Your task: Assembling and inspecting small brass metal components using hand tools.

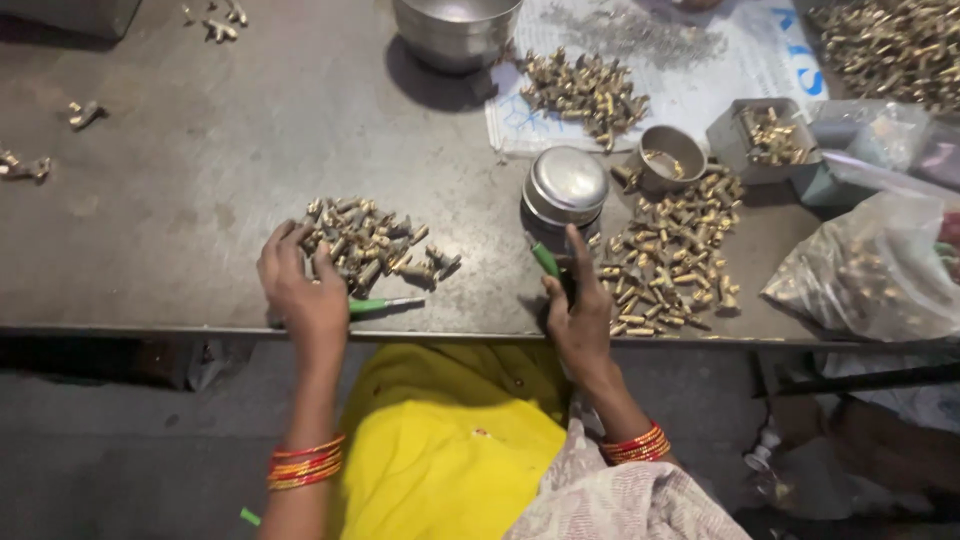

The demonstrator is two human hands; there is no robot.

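Observation:
My left hand (pixel 300 283) rests on the near edge of a pile of small brass fittings (pixel 370 240), fingers on the parts, with a green-handled tool (pixel 385 304) lying under its palm side and pointing right. My right hand (pixel 578 305) grips a second green-handled tool (pixel 545 260), its tip toward a round steel lid (pixel 566 185). A larger spread of brass fittings (pixel 675 255) lies just right of that hand.
The grey metal table (pixel 200 150) also holds a steel bowl (pixel 455 30), a small steel cup (pixel 672 155), a box of fittings (pixel 768 135), more brass heaps on printed sheet (pixel 585 90) and far right (pixel 890 45), and a plastic bag (pixel 870 270).

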